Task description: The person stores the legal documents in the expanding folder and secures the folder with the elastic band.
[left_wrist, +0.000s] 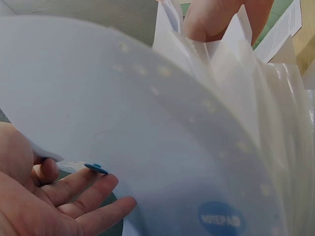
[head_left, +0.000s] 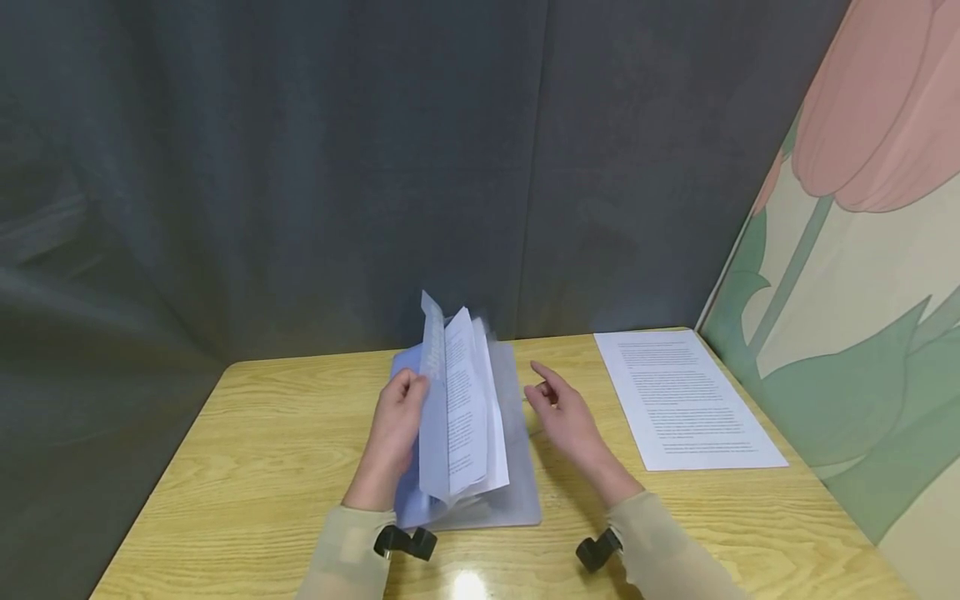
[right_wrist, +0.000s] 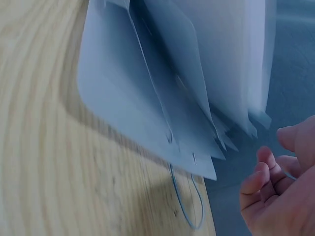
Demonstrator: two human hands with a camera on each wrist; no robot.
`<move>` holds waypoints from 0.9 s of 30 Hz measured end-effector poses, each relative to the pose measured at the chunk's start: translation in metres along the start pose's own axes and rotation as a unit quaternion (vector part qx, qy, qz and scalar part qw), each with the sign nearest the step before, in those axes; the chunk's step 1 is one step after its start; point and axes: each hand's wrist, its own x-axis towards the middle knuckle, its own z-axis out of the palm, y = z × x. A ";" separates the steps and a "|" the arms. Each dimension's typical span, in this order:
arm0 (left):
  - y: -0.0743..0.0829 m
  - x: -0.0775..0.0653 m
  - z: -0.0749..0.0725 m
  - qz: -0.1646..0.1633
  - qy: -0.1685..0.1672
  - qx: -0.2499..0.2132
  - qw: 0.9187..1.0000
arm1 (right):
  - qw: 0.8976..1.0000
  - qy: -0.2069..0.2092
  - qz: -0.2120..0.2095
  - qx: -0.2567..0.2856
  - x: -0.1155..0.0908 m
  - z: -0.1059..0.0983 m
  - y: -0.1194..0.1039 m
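A pale bluish plastic document folder [head_left: 517,492] stands partly open on the table, its pockets fanned out and printed sheets [head_left: 465,408] showing inside. My left hand [head_left: 396,417] pinches the left edge of its raised cover [head_left: 432,442]. In the left wrist view the cover curves across, with a blue NOTEPAD label [left_wrist: 220,220] and a small blue button [left_wrist: 96,168] beside my fingertips. To the right of the folder my right hand [head_left: 566,421] hovers, holding nothing, fingers loosely bent. A thin elastic loop [right_wrist: 194,228] sticks out from the folder's edge in the right wrist view.
One printed sheet [head_left: 686,408] lies flat at the table's right side, near the wall painted with flowers [head_left: 847,375]. A dark curtain [head_left: 375,167] hangs behind the wooden table [head_left: 262,450].
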 end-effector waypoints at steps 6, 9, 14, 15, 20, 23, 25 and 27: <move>0.001 0.000 0.000 0.002 0.001 -0.001 1.000 | 1.000 -0.006 0.007 -0.016 0.002 -0.018 0.008; 0.001 0.000 0.000 0.003 0.002 -0.003 1.000 | 1.000 -0.005 0.001 -0.020 0.002 -0.028 0.010; 0.001 0.001 0.000 0.003 0.002 -0.004 1.000 | 1.000 -0.004 -0.003 -0.031 0.003 -0.042 0.014; 0.001 0.000 0.000 0.002 0.002 -0.004 1.000 | 0.999 -0.003 -0.003 -0.037 0.003 -0.044 0.015; 0.000 0.000 0.000 -0.001 0.000 -0.002 1.000 | 0.998 0.003 0.000 -0.059 0.003 -0.058 0.022; 0.001 0.000 0.000 -0.001 0.000 -0.002 1.000 | 0.998 0.008 0.003 -0.066 0.002 -0.067 0.026; 0.001 0.000 0.000 0.000 0.000 -0.003 1.000 | 0.998 0.010 0.005 -0.068 0.002 -0.073 0.029; 0.001 0.000 0.000 0.000 0.000 -0.004 1.000 | 0.998 0.011 0.008 -0.068 0.001 -0.079 0.031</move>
